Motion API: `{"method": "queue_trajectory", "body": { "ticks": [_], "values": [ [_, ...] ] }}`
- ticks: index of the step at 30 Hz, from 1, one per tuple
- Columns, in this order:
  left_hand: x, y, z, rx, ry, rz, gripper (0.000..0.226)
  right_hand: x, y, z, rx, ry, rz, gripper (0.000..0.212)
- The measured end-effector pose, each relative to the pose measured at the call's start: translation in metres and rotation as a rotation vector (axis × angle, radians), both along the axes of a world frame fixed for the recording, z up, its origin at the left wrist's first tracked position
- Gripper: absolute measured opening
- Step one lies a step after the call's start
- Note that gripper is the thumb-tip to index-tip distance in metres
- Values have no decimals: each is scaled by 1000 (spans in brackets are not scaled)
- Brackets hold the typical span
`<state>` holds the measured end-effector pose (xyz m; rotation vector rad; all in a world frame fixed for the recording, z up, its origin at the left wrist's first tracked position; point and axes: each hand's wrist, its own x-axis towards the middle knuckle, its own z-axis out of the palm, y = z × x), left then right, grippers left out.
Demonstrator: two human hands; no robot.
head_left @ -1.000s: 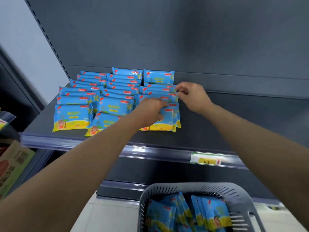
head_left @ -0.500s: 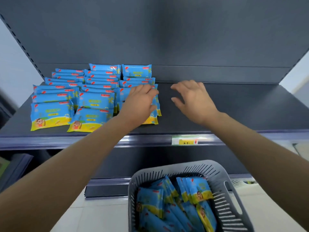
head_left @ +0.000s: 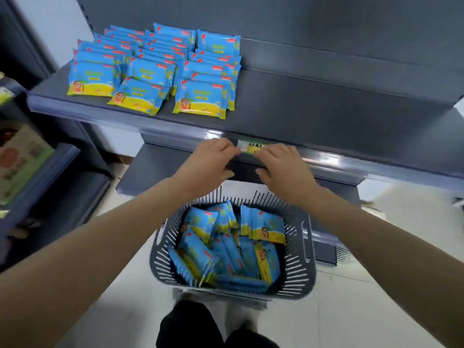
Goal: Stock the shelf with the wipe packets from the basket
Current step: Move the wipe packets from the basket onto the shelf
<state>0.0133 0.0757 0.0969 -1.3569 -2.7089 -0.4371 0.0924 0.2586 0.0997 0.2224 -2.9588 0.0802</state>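
Retrieval step, I judge: left hand (head_left: pixel 208 163) and right hand (head_left: pixel 285 169) empty, fingers released. Next: grasp wipe packets (head_left: pixel 226 247) in basket (head_left: pixel 298 270), 6 o'clock.

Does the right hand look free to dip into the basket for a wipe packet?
Probably yes. The right hand holds nothing and hovers near the far rim of the open basket, whose wipe packets lie uncovered.

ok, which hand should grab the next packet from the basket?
Right, marginally. The left hand and right hand are both empty above the basket's far rim, but the bare shelf space lies right of the stacked packets, on the right hand's side.
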Motion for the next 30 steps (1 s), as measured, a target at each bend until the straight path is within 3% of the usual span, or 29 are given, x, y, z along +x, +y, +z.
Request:
{"method": "queue_trajectory", "body": {
  "ticks": [5,13,20,25,30],
  "values": [
    [24,-29,-47,-237,-163,135,50,19,2,-52,41,-281,73,39],
    [22,-42,-116,-514,-254,223,47,25,18,-132,143,-617,-56,32],
    [1,-31,-165,-614,-303,199,54,14,28,-180,-13,-737,-204,60],
    [-7,-29,-194,-600,-350,142,63,12,36,-201,-4,-782,-264,64],
    [-15,-34,-205,-635,-357,154,62,12,40,-201,55,-750,-299,54]
  ]
}}
